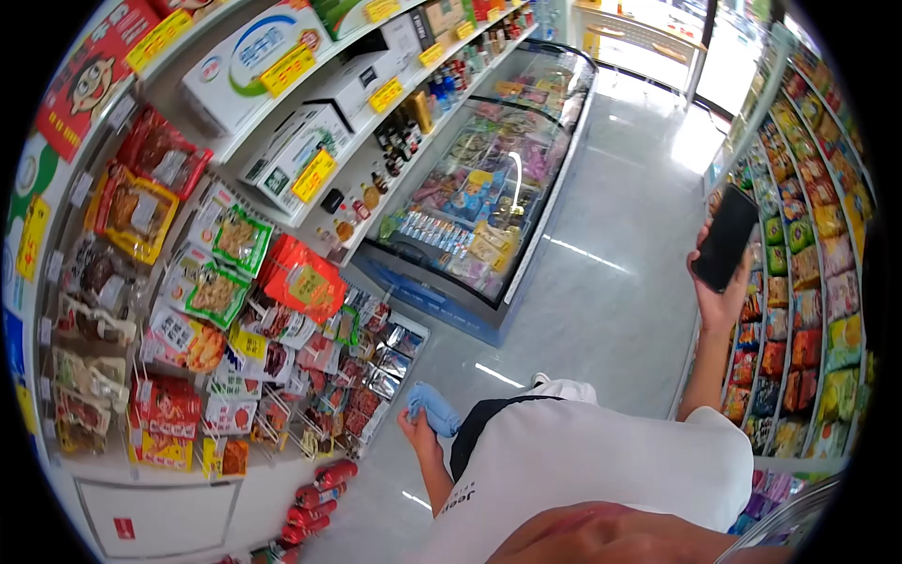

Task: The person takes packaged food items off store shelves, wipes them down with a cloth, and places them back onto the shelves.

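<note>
My left hand (pixel 420 428) is low beside my body, closed around a bunched light blue cloth (pixel 435 410). The cloth hangs over the grey floor, close to the dark waist of my clothing. Out to the right, my raised right hand (pixel 722 289) grips a black smartphone (pixel 727 239). Its dark screen side faces up toward me and shows nothing I can make out. Fingers wrap its left edge and the palm lies beneath. Behind the phone are shelves of bagged snacks (pixel 803 273).
To the left are hanging snack packets (pixel 225 235) and shelves with boxed goods (pixel 254 61). A glass-topped chest freezer (pixel 470 197) stands ahead. Several red fire extinguishers (pixel 315 498) are low at left. The grey floor aisle (pixel 601 226) runs toward a table (pixel 648 38) and bright doorway.
</note>
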Motion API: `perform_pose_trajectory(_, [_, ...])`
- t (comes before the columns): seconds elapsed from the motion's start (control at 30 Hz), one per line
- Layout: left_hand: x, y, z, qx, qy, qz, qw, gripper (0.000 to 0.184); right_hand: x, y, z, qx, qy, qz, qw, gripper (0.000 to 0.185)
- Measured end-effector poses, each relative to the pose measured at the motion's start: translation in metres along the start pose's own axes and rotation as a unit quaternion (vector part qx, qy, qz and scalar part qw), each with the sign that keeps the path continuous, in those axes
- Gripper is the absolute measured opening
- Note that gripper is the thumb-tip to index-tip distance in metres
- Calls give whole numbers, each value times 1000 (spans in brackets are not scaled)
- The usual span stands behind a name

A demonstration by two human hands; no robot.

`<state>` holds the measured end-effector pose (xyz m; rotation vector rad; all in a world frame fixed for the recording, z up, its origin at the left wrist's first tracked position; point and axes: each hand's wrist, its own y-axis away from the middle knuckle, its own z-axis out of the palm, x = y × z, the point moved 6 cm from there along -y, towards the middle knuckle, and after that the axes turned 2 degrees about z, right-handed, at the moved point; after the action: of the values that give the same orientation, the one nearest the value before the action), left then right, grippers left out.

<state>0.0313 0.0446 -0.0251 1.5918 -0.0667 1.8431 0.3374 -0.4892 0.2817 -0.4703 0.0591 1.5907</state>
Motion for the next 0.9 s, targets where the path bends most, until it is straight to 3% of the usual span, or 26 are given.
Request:
perform_pose_trajectory(0.07, [8, 3, -8, 16, -18, 12, 1000, 36, -7, -1, 8, -34, 8, -15, 999, 59])
perform_pose_trajectory(0.13, [-36, 21, 0, 24, -16, -16, 999, 36, -25, -9, 49, -95, 46, -9, 994, 61])
perform_pose_trajectory(0.27, [-17, 5, -20, 47, -20, -7, 999, 37, -15, -11, 73, -148, 39, -47, 987, 69])
perform_pose_trajectory(0.3, [-18, 4, -17, 42, -19, -14, 999, 38, -15, -11, 77, -99, 48, -62, 992, 72])
perform_pose_trajectory(0.57, [-16, 20, -4, 54, 10, -22, 998, 41, -14, -25, 106, -216, 64, -69, 972, 78])
perform_pose_trajectory(0.9, [-15, 27, -9, 76, 5, -25, 997, 40, -5, -25, 107, -246, 88, -50, 964, 88])
